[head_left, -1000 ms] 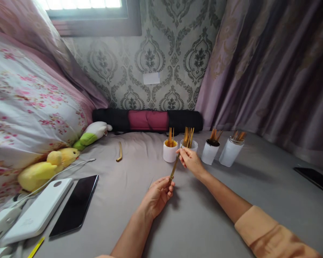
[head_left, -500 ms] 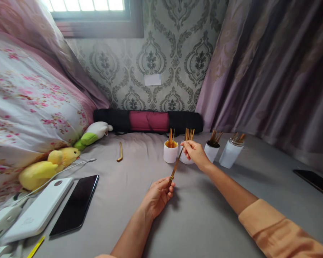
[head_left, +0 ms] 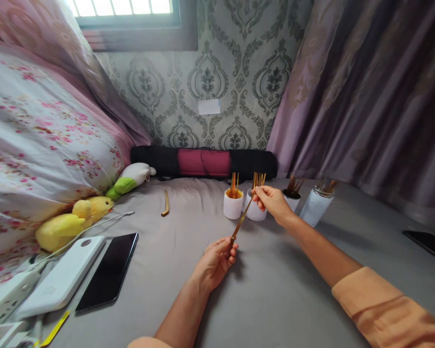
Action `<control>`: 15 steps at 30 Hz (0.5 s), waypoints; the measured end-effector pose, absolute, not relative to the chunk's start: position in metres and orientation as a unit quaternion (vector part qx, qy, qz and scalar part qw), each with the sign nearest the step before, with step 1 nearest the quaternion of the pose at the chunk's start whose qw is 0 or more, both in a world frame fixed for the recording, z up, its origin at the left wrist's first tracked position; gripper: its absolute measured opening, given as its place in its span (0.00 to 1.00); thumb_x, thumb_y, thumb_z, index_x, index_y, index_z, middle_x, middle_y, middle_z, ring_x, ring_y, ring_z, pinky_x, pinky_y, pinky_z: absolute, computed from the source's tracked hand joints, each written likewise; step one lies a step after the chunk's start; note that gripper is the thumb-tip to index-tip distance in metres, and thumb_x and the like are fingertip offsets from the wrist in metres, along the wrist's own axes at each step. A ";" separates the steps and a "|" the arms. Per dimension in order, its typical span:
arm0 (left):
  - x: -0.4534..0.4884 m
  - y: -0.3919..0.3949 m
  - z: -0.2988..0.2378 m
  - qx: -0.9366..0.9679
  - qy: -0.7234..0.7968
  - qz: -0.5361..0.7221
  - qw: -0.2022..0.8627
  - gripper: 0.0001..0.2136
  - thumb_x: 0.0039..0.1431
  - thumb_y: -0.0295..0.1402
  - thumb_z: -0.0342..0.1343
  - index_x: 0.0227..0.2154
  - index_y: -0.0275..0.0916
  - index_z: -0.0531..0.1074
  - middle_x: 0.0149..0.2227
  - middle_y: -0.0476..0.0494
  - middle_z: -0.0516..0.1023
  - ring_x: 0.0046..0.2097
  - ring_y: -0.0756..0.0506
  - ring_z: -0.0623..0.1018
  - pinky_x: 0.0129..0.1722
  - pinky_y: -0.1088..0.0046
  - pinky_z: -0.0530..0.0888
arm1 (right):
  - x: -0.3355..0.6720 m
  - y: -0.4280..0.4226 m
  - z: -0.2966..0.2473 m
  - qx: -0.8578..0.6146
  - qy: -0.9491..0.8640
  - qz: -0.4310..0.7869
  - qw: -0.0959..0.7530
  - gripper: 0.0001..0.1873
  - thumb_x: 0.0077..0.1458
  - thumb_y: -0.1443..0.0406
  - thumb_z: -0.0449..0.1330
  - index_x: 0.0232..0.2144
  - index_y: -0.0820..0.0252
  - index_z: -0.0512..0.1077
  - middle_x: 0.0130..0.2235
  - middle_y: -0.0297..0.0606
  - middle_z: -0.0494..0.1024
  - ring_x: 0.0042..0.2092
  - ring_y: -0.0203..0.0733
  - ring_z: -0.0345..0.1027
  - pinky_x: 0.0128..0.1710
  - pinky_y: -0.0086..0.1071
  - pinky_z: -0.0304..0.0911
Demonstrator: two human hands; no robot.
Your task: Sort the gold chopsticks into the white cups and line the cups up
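A slim golden-brown stick (head_left: pixel 243 218) slants between my two hands, with a shiny band near its lower end. My left hand (head_left: pixel 217 263) is closed around that lower end, fingers curled. My right hand (head_left: pixel 273 202) pinches the upper tip between thumb and fingers. It passes in front of a white cup (head_left: pixel 256 211) that has thin brown sticks (head_left: pixel 260 179) standing in it. To the left of that is another white cup (head_left: pixel 233 208) with a yellow inside and several orange-brown sticks. Whether the held stick is one piece or a bundle, I cannot tell.
Two more holders stand right: a dark-mouthed white cup (head_left: pixel 293 200) and a tilted white container (head_left: pixel 316 207). A bent gold piece (head_left: pixel 166 203) lies left on the grey sheet. Further left are a black phone (head_left: pixel 108 273), a white power bank (head_left: pixel 63 280) and plush toys (head_left: pixel 76 220).
The whole view has shifted slightly, so everything sits a little further right. Both hands keep their hold on the stick, with little other visible change.
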State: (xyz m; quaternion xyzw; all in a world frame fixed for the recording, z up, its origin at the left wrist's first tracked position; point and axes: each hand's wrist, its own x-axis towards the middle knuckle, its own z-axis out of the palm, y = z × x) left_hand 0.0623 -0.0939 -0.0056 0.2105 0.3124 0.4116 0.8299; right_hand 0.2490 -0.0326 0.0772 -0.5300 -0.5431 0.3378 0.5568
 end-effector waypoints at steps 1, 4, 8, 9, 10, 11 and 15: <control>0.062 -0.094 -0.006 0.210 0.311 0.413 0.830 0.08 0.51 0.27 0.55 0.34 0.30 0.66 0.27 0.44 0.70 0.24 0.55 0.69 0.22 0.82 0.66 | 0.250 -0.033 0.078 -0.529 -0.542 0.341 0.557 0.13 0.50 0.58 0.54 0.26 0.63 0.67 0.22 0.33 0.69 0.16 0.26 0.54 0.13 0.22 0.51; 0.062 -0.093 -0.006 0.207 0.309 0.418 0.829 0.07 0.51 0.27 0.54 0.33 0.30 0.66 0.28 0.44 0.70 0.24 0.55 0.69 0.22 0.82 0.66 | 0.251 -0.033 0.079 -0.528 -0.539 0.353 0.553 0.13 0.50 0.58 0.54 0.26 0.64 0.67 0.21 0.33 0.69 0.16 0.26 0.55 0.13 0.22 0.51; 0.061 -0.092 -0.006 0.196 0.313 0.420 0.829 0.06 0.52 0.26 0.53 0.34 0.30 0.66 0.27 0.45 0.70 0.24 0.55 0.69 0.21 0.82 0.65 | 0.251 -0.032 0.080 -0.529 -0.535 0.361 0.551 0.13 0.50 0.57 0.54 0.26 0.64 0.68 0.21 0.32 0.68 0.17 0.26 0.55 0.14 0.22 0.51; 0.061 -0.092 -0.006 0.195 0.311 0.421 0.829 0.06 0.52 0.26 0.52 0.34 0.30 0.66 0.27 0.45 0.70 0.24 0.55 0.69 0.21 0.82 0.66 | 0.252 -0.032 0.081 -0.529 -0.533 0.363 0.552 0.13 0.49 0.57 0.55 0.26 0.64 0.68 0.21 0.32 0.68 0.17 0.26 0.55 0.14 0.22 0.50; 0.061 -0.092 -0.006 0.195 0.309 0.420 0.831 0.06 0.52 0.26 0.52 0.34 0.30 0.66 0.28 0.44 0.70 0.24 0.55 0.69 0.21 0.82 0.66 | 0.252 -0.031 0.081 -0.529 -0.531 0.363 0.553 0.13 0.49 0.57 0.55 0.26 0.63 0.68 0.21 0.32 0.68 0.17 0.26 0.55 0.14 0.22 0.50; 0.061 -0.092 -0.006 0.196 0.306 0.419 0.832 0.07 0.52 0.26 0.52 0.35 0.29 0.66 0.28 0.44 0.70 0.24 0.55 0.69 0.21 0.82 0.66 | 0.253 -0.031 0.082 -0.529 -0.529 0.363 0.555 0.13 0.49 0.57 0.55 0.26 0.63 0.68 0.21 0.31 0.68 0.17 0.26 0.55 0.14 0.22 0.50; 0.061 -0.092 -0.006 0.195 0.306 0.418 0.833 0.08 0.52 0.26 0.52 0.36 0.29 0.67 0.27 0.44 0.69 0.24 0.55 0.69 0.21 0.82 0.66 | 0.258 -0.029 0.087 -0.533 -0.525 0.352 0.563 0.13 0.50 0.57 0.55 0.26 0.63 0.68 0.21 0.31 0.68 0.17 0.25 0.55 0.14 0.21 0.50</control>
